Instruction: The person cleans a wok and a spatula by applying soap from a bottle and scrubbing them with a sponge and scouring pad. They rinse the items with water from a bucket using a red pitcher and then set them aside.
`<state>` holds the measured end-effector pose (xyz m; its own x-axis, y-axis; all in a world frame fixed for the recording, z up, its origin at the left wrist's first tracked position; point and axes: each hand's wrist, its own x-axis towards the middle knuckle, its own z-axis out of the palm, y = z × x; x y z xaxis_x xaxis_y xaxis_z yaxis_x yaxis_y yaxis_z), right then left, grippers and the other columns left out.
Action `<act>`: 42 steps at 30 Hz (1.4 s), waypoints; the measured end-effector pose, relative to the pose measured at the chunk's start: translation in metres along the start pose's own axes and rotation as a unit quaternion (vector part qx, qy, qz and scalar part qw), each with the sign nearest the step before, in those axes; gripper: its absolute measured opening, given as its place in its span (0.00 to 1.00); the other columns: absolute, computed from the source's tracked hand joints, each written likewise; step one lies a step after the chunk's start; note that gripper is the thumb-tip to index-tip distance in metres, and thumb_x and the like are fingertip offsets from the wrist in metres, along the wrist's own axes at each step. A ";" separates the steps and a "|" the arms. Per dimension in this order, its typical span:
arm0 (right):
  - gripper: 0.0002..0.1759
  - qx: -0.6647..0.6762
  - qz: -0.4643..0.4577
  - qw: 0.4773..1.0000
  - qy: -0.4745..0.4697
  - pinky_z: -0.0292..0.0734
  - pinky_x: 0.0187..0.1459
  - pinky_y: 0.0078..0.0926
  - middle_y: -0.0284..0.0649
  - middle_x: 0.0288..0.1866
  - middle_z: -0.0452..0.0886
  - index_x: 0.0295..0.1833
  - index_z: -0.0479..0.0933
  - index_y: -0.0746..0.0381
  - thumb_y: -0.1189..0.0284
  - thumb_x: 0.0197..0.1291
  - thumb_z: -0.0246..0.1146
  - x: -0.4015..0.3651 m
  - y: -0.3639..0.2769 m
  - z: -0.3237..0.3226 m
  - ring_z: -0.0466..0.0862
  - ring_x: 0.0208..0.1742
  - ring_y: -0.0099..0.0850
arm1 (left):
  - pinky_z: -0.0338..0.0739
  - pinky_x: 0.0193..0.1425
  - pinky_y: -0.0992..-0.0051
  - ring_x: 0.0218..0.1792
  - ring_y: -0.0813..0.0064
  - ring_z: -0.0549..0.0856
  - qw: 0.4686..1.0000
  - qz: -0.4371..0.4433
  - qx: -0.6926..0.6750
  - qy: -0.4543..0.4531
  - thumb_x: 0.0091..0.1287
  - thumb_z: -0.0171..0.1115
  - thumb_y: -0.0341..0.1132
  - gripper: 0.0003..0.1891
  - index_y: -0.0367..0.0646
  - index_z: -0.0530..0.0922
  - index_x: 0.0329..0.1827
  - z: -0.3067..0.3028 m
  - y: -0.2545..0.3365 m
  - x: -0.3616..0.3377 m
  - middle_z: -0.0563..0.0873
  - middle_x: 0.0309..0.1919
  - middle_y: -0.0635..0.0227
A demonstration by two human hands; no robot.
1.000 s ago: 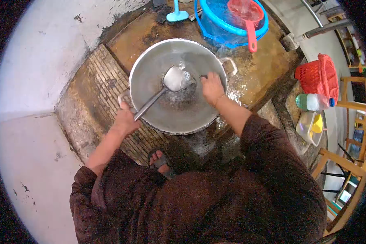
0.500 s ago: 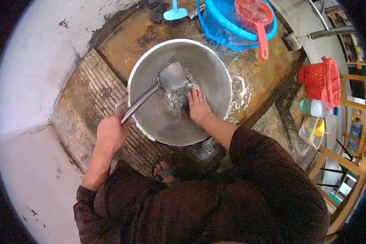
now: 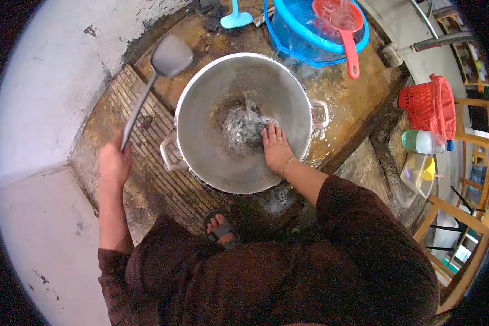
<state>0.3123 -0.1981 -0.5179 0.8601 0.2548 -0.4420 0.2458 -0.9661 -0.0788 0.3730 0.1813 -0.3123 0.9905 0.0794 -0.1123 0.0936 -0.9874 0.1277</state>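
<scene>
My left hand (image 3: pixel 115 163) is closed round the handle of a long metal wok spatula (image 3: pixel 171 55), whose blade is up at the left, outside the pot. A big two-handled metal pot (image 3: pixel 201 146) stands in front of me with some rippling water (image 3: pixel 242 125) at its bottom. Inside it, my right hand (image 3: pixel 278 149) lies with fingers stretched out, fingertips near the disturbed water. A dark patch shows beside those fingertips; I cannot make out whether it is an object or shadow.
A blue tub (image 3: pixel 296 35) of water holds a red dipper (image 3: pixel 350 51) at the back. Behind the pot lies a light-blue tool (image 3: pixel 236 19). On the right are a red basket (image 3: pixel 426 103), a plastic bottle (image 3: pixel 424 142) and a clear container (image 3: pixel 415 174). Ridged wet floor (image 3: pixel 141 127) lies left.
The spatula has come out of the pot, moving up and left with my left hand. My right hand has shifted slightly right and down inside the pot.
</scene>
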 end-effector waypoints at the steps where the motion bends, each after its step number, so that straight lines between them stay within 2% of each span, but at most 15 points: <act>1: 0.31 0.000 0.000 1.000 -0.004 0.49 0.70 0.48 0.60 0.74 0.42 0.70 0.51 0.71 0.73 0.61 0.42 0.000 -0.001 -0.004 0.50 0.73 0.55 | 0.76 0.41 0.59 0.34 0.50 0.84 0.999 -0.001 0.031 -0.036 0.60 0.60 0.33 0.16 0.42 0.79 0.52 0.011 -0.009 0.007 0.82 0.32 0.46; 8: 0.30 0.001 -0.002 1.000 0.023 0.49 0.71 0.47 0.60 0.73 0.44 0.70 0.53 0.72 0.73 0.62 0.41 -0.004 -0.002 -0.004 0.50 0.73 0.55 | 0.75 0.44 0.60 0.36 0.50 0.83 0.973 0.072 -0.172 -0.134 0.60 0.59 0.34 0.12 0.38 0.80 0.44 0.095 -0.032 0.030 0.83 0.33 0.48; 11: 0.30 -0.004 -0.008 1.000 0.029 0.47 0.71 0.46 0.61 0.73 0.44 0.69 0.53 0.73 0.72 0.62 0.41 -0.002 0.001 0.000 0.50 0.73 0.55 | 0.74 0.45 0.60 0.40 0.51 0.81 0.974 0.129 -0.077 -0.169 0.62 0.58 0.38 0.13 0.37 0.80 0.42 0.116 -0.031 0.039 0.82 0.38 0.48; 14: 0.30 -0.001 -0.002 0.999 0.038 0.46 0.71 0.46 0.63 0.72 0.44 0.69 0.53 0.73 0.71 0.62 0.43 0.001 0.006 0.007 0.49 0.73 0.57 | 0.74 0.45 0.60 0.42 0.50 0.79 0.991 0.094 -0.067 0.061 0.64 0.56 0.42 0.17 0.36 0.79 0.45 0.113 -0.008 0.043 0.80 0.41 0.47; 15: 0.30 0.000 0.002 0.999 0.043 0.46 0.71 0.46 0.64 0.72 0.44 0.68 0.53 0.74 0.70 0.63 0.44 0.003 0.007 0.009 0.49 0.73 0.58 | 0.74 0.45 0.58 0.44 0.55 0.80 0.993 0.092 -0.067 -0.016 0.65 0.55 0.44 0.19 0.34 0.78 0.44 0.105 0.004 0.039 0.80 0.44 0.47; 16: 0.31 0.024 0.031 0.996 0.084 0.45 0.71 0.46 0.65 0.72 0.44 0.68 0.53 0.74 0.69 0.62 0.46 0.007 0.007 0.010 0.49 0.72 0.59 | 0.75 0.42 0.59 0.41 0.59 0.81 0.966 -0.033 -0.225 -0.124 0.65 0.56 0.43 0.18 0.34 0.78 0.44 0.092 0.029 0.030 0.80 0.43 0.49; 18: 0.33 0.074 0.092 0.979 0.165 0.44 0.72 0.46 0.66 0.71 0.44 0.68 0.54 0.74 0.68 0.61 0.50 0.014 0.003 0.009 0.49 0.72 0.60 | 0.77 0.35 0.61 0.35 0.65 0.82 0.761 -0.276 -0.495 -0.315 0.65 0.56 0.41 0.16 0.34 0.78 0.43 0.072 0.073 0.017 0.82 0.40 0.53; 21: 0.38 0.117 0.141 0.963 0.197 0.43 0.71 0.48 0.66 0.71 0.44 0.69 0.52 0.74 0.64 0.59 0.55 0.037 -0.028 -0.010 0.48 0.72 0.61 | 0.77 0.23 0.70 0.24 0.72 0.82 0.829 -0.183 -0.359 -0.387 0.64 0.58 0.36 0.14 0.33 0.78 0.44 0.096 0.062 0.026 0.84 0.35 0.57; 24: 0.41 0.272 0.023 0.945 0.180 0.39 0.71 0.52 0.62 0.71 0.48 0.70 0.52 0.67 0.59 0.57 0.59 0.064 -0.089 -0.040 0.46 0.72 0.61 | 0.74 0.15 0.77 0.16 0.74 0.80 0.872 -0.152 -0.327 -0.331 0.62 0.60 0.34 0.14 0.31 0.77 0.45 0.081 0.081 0.032 0.84 0.31 0.58; 28: 0.41 0.287 -0.100 0.952 0.043 0.44 0.71 0.52 0.59 0.70 0.52 0.68 0.56 0.68 0.55 0.56 0.60 0.026 -0.092 -0.043 0.52 0.71 0.57 | 0.78 0.42 0.59 0.37 0.48 0.83 0.972 0.041 -0.089 -0.212 0.59 0.58 0.30 0.13 0.28 0.75 0.42 0.104 0.064 0.045 0.82 0.34 0.43; 30: 0.42 0.079 -0.083 0.983 -0.141 0.37 0.73 0.48 0.57 0.75 0.41 0.71 0.50 0.69 0.52 0.61 0.54 0.018 -0.016 -0.048 0.42 0.75 0.53 | 0.73 0.52 0.57 0.45 0.41 0.79 0.962 0.040 -0.161 -0.215 0.58 0.56 0.28 0.14 0.27 0.72 0.44 0.098 0.070 0.042 0.80 0.38 0.36; 33: 0.43 0.001 -0.021 0.994 0.106 0.34 0.72 0.51 0.58 0.75 0.39 0.71 0.50 0.69 0.51 0.60 0.53 0.035 0.049 -0.031 0.40 0.75 0.55 | 0.74 0.51 0.58 0.44 0.41 0.79 0.955 0.072 -0.202 -0.207 0.58 0.55 0.27 0.14 0.26 0.70 0.44 0.114 0.071 0.034 0.79 0.37 0.35; 37: 0.44 0.161 0.065 0.973 0.153 0.34 0.71 0.53 0.61 0.74 0.38 0.71 0.48 0.70 0.53 0.59 0.54 0.113 -0.049 -0.050 0.39 0.74 0.58 | 0.73 0.49 0.58 0.43 0.41 0.79 0.958 0.028 -0.184 -0.218 0.56 0.55 0.26 0.13 0.27 0.70 0.43 0.098 0.097 0.029 0.79 0.36 0.36; 39: 0.43 0.269 -0.036 0.938 0.215 0.36 0.71 0.54 0.62 0.74 0.39 0.71 0.49 0.70 0.56 0.58 0.57 0.087 -0.113 -0.032 0.41 0.74 0.59 | 0.73 0.48 0.57 0.43 0.41 0.79 0.956 0.054 -0.224 -0.183 0.56 0.55 0.26 0.13 0.27 0.70 0.43 0.118 0.080 0.024 0.79 0.35 0.35; 42: 0.42 0.255 -0.097 0.961 -0.040 0.38 0.71 0.54 0.60 0.74 0.41 0.71 0.50 0.67 0.57 0.58 0.58 0.012 -0.063 -0.030 0.42 0.74 0.59 | 0.72 0.48 0.55 0.43 0.41 0.78 0.953 0.044 -0.249 -0.165 0.56 0.56 0.26 0.13 0.27 0.70 0.42 0.121 0.080 0.017 0.78 0.34 0.35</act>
<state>0.3209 -0.1330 -0.4918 0.7785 0.4472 -0.4404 0.1290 -0.8006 -0.5851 0.3852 0.0873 -0.4230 0.9185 -0.1301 -0.3733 0.1292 -0.7937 0.5945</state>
